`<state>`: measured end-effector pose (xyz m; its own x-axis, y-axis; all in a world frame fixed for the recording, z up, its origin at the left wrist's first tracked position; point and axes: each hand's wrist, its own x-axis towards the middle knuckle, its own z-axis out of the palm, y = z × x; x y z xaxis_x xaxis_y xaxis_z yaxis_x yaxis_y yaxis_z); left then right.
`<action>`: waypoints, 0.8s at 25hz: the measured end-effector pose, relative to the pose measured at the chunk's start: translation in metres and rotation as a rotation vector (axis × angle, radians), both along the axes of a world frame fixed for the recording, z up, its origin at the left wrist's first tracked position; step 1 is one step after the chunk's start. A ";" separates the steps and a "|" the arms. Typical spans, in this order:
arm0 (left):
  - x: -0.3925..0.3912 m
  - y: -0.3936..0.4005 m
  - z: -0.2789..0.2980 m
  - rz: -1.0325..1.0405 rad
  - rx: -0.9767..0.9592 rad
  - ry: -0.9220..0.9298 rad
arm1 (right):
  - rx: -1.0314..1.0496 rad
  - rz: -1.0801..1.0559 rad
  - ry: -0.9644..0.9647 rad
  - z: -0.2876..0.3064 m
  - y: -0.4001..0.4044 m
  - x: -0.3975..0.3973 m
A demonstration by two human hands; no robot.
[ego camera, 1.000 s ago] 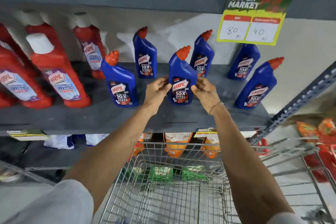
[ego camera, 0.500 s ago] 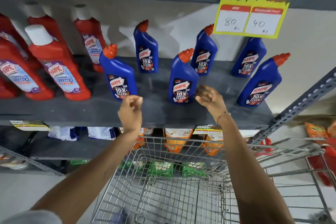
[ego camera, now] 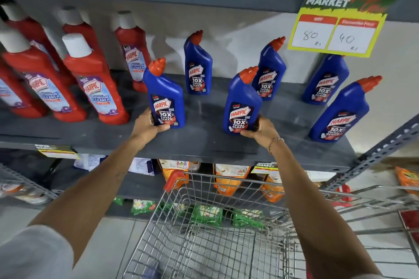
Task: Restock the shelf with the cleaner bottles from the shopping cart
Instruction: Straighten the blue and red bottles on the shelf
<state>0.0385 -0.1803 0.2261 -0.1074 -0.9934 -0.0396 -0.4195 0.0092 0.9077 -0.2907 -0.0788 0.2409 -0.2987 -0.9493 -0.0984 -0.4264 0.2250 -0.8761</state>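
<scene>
Several blue Harpic cleaner bottles with orange caps stand on the grey shelf (ego camera: 204,142). My left hand (ego camera: 146,128) grips the base of the front-left blue bottle (ego camera: 166,95). My right hand (ego camera: 260,130) grips the base of the front-middle blue bottle (ego camera: 242,102). Both bottles stand upright on the shelf. Behind them are two more blue bottles (ego camera: 198,65) (ego camera: 269,70), and two others (ego camera: 325,79) (ego camera: 342,113) stand at the right. The wire shopping cart (ego camera: 204,233) sits below my arms; I see no bottle in the part that shows.
Red Harpic bathroom cleaner bottles (ego camera: 95,84) with white caps fill the shelf's left side. A yellow price sign (ego camera: 337,22) hangs from the upper shelf at the right. Orange and green pouches (ego camera: 229,179) lie on lower shelves behind the cart. A slanted metal brace (ego camera: 385,147) runs at the right.
Both hands let go of the middle bottle and drew back. Now my left hand has moved left onto the front-left bottle and my right hand has closed on the middle bottle again.
</scene>
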 end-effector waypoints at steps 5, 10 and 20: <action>-0.007 0.002 0.002 0.016 -0.088 -0.126 | 0.011 -0.041 0.017 0.003 0.004 -0.004; -0.039 0.015 0.010 -0.036 -0.132 -0.168 | 0.056 -0.091 0.024 0.004 0.020 -0.040; -0.077 0.031 0.016 -0.089 -0.103 -0.122 | 0.042 -0.055 -0.090 0.006 0.028 -0.074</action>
<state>-0.0380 -0.1493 0.2418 -0.1956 -0.9797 0.0442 -0.5200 0.1418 0.8423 -0.3644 -0.0507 0.2473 -0.3380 -0.9262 -0.1667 -0.3329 0.2834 -0.8994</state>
